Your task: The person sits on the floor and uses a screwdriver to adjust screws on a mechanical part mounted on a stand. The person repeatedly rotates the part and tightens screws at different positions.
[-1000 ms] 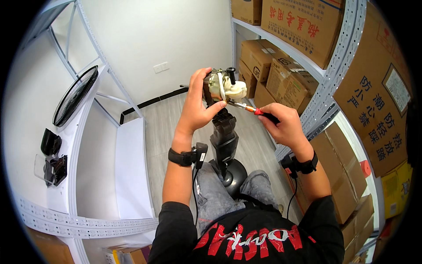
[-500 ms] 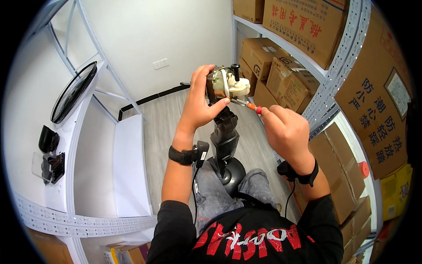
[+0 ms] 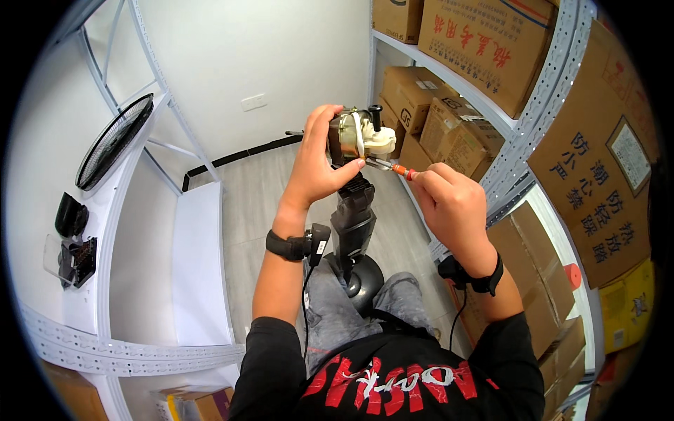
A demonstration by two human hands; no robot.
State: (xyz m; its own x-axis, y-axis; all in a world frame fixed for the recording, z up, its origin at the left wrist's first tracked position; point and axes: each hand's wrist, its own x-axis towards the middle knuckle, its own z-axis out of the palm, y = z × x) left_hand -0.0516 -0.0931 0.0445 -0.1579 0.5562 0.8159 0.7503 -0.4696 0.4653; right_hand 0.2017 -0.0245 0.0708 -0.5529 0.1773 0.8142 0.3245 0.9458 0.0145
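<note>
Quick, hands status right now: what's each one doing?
Left hand: closed around the fan motor atop the black stand.
Right hand: closed on the screwdriver, tip at the motor.

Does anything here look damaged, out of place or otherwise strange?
Yes: the fan motor on the black stand is bare, without cover or blades. The fan grille lies apart on the white shelf.

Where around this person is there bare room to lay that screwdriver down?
The white shelf top on the left is bare between the shelf post and its perforated front edge. Farther left, the fan grille and black parts take up room. The right-hand shelves are crammed with cardboard boxes.
</note>
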